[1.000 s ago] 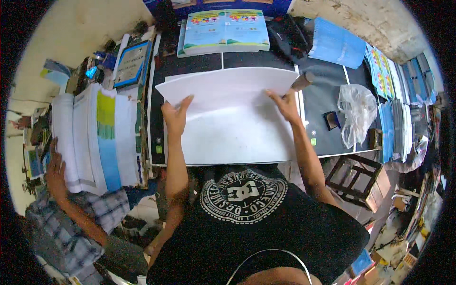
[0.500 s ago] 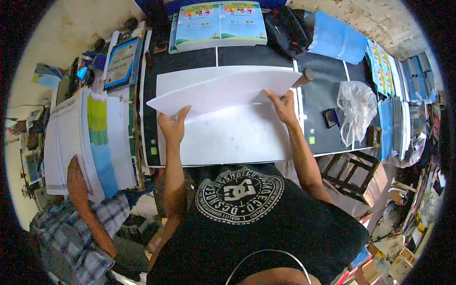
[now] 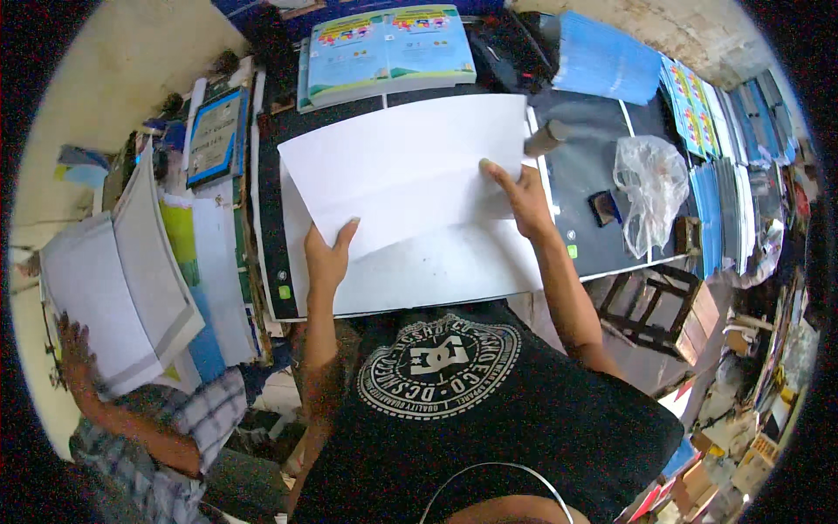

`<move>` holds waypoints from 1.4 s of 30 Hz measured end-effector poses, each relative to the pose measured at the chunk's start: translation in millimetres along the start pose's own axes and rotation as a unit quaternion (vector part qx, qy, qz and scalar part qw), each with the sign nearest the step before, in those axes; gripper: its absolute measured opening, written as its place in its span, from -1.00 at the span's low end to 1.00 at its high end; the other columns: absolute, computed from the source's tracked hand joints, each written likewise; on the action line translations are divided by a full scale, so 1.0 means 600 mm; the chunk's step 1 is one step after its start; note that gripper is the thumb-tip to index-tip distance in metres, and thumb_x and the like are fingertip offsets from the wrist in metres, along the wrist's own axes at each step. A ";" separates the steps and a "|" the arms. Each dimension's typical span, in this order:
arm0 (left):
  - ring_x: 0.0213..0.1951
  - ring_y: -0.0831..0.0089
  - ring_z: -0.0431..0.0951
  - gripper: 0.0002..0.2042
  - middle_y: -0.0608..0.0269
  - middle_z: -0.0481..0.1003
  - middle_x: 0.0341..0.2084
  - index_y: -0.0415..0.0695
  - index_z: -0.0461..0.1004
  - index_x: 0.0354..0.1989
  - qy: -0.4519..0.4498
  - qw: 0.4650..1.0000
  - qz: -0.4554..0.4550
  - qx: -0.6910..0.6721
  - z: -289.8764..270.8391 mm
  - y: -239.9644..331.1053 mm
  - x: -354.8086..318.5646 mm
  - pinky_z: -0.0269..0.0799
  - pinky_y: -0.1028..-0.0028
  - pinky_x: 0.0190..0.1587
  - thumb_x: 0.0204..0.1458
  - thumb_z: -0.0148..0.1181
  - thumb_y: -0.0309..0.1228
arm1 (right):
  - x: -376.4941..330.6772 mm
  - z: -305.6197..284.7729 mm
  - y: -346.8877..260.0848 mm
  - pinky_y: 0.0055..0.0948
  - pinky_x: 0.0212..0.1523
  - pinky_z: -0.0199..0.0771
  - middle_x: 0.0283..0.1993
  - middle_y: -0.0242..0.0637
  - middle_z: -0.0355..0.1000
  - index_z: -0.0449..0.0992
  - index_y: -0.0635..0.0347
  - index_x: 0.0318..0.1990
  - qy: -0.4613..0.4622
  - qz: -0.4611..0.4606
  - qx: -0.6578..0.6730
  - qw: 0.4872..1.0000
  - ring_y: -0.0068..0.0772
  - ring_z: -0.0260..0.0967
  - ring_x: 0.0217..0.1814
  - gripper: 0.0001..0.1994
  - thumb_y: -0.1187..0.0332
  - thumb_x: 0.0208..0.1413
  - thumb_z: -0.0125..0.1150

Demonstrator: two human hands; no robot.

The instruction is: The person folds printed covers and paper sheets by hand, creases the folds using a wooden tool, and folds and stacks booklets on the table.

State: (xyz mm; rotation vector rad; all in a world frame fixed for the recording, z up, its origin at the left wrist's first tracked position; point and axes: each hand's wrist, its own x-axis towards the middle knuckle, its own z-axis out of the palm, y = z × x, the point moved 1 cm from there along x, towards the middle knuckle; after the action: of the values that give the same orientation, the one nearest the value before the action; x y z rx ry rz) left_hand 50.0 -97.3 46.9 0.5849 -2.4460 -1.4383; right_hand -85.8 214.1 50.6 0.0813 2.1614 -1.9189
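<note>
A stack of white paper sheets (image 3: 406, 162) is held up by its near edge, tilted over a white board or sheet (image 3: 436, 271) on the black-topped table. My left hand (image 3: 330, 258) is closed at the near left corner, thumb on top. My right hand (image 3: 524, 199) grips the right end, thumb also on top; its other fingers are mostly hidden under the paper. How many sheets are in the stack I cannot tell.
A stack of light-blue printed sheets (image 3: 388, 52) lies at the table's far edge. To the right are a clear plastic bag (image 3: 650, 196), a small dark box (image 3: 602, 208) and a wooden stool (image 3: 659, 314). At left, a co-worker's hand (image 3: 77, 349) touches large white sheets (image 3: 100, 293).
The far part of my paper has swung up and lies flatter, showing a broad white face. My left hand moved slightly nearer to me. The co-worker's hand moved left, spreading a sheet.
</note>
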 end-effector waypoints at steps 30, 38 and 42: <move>-0.11 0.43 0.56 -0.64 0.11 0.59 -0.13 -0.35 0.51 0.01 -0.031 0.920 -0.251 -0.299 0.008 -0.014 -0.119 0.49 0.39 -0.01 0.10 0.34 -0.40 | -0.005 -0.064 0.035 -0.15 0.16 0.34 0.05 -0.21 0.50 0.58 0.12 0.07 -0.183 -0.440 -0.433 0.765 -0.08 0.38 0.12 -0.62 0.40 0.09 0.06; -0.08 0.42 0.55 -0.58 0.10 0.59 -0.10 -0.36 0.46 0.08 -0.027 0.915 -0.208 -0.345 0.004 -0.041 -0.127 0.48 0.38 0.02 0.11 0.34 -0.37 | -0.002 -0.055 0.041 -0.18 0.17 0.36 0.06 -0.18 0.46 0.58 0.17 0.06 -0.174 -0.460 -0.431 0.756 -0.03 0.33 0.14 -0.63 0.41 0.08 0.09; -0.03 0.40 0.55 -0.57 0.10 0.57 -0.06 -0.34 0.43 0.13 -0.067 0.930 -0.224 -0.285 -0.004 -0.043 -0.125 0.48 0.38 0.07 0.12 0.32 -0.40 | -0.001 -0.053 0.051 -0.22 0.15 0.37 0.01 -0.19 0.49 0.63 0.16 -0.02 -0.166 -0.414 -0.449 0.774 -0.07 0.34 0.13 -0.67 0.46 0.05 0.13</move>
State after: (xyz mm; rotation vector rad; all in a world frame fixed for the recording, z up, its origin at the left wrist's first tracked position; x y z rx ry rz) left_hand 123.0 -76.2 24.8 0.9584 -1.8870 -2.3115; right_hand -83.5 249.5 24.4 -1.4545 2.7764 -0.7515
